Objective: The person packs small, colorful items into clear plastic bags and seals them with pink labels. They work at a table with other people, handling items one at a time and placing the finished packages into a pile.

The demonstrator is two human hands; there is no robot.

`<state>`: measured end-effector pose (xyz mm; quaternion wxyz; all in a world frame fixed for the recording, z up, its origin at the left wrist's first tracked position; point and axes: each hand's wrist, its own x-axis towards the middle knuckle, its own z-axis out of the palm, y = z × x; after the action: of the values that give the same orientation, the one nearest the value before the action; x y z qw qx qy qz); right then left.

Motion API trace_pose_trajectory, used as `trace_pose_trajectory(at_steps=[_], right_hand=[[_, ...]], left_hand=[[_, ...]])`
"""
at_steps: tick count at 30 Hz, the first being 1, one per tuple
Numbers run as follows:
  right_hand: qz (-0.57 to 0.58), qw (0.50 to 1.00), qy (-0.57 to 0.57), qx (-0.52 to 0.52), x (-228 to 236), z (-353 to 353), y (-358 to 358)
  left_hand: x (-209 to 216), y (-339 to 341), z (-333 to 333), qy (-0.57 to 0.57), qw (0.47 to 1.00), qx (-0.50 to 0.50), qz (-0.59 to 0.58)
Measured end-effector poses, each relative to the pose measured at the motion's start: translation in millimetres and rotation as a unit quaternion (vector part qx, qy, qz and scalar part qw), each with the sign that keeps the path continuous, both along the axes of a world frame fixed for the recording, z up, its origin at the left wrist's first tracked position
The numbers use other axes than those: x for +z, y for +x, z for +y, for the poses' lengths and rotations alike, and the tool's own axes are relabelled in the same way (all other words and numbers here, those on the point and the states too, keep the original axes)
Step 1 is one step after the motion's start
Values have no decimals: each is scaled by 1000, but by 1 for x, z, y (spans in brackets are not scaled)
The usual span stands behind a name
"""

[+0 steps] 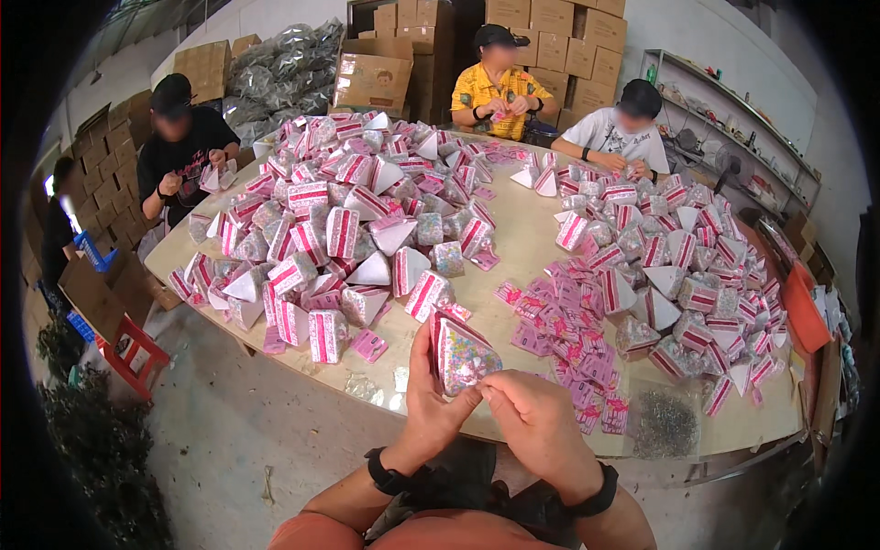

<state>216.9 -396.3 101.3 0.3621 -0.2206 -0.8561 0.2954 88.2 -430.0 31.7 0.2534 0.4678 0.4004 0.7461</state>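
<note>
My left hand (427, 408) is closed around a cake-slice-shaped pack (466, 356), held upright just above the table's near edge. The pack has a pink-and-white striped side and a clear face showing pastel-coloured bits. At its lower right corner, the thumb and forefinger of my right hand (536, 423) are pinched together. Whatever lies between those fingertips is too small or hidden to make out. Right of my hands, pink printed cards (570, 335) lie in a loose pile. A clear bag of small dark pieces (665, 423) rests near the table's front right.
Similar wedge packs (344, 234) are heaped across the left of the pale table (524, 240), and another heap (683, 275) covers its right. Three co-workers sit around it handling small items. A red stool (133, 353) stands left; cartons (559, 46) and shelves (733, 119) line the walls.
</note>
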Motion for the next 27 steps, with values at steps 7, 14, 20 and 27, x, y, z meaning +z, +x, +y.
trace_pose_trajectory(at_steps=[7, 14, 20, 27], right_hand=[[-65, 998, 17, 2, 6, 4, 5], [-69, 997, 30, -2, 4, 10, 5], [-56, 981, -184, 5, 16, 7, 5], [-59, 988, -142, -5, 12, 9, 3]], left_hand=[[-3, -5, -1, 1, 993, 59, 100], [-3, -6, -3, -19, 979, 110, 171], [-6, -8, -3, -22, 980, 109, 166], [-6, -8, -2, -28, 974, 127, 184]])
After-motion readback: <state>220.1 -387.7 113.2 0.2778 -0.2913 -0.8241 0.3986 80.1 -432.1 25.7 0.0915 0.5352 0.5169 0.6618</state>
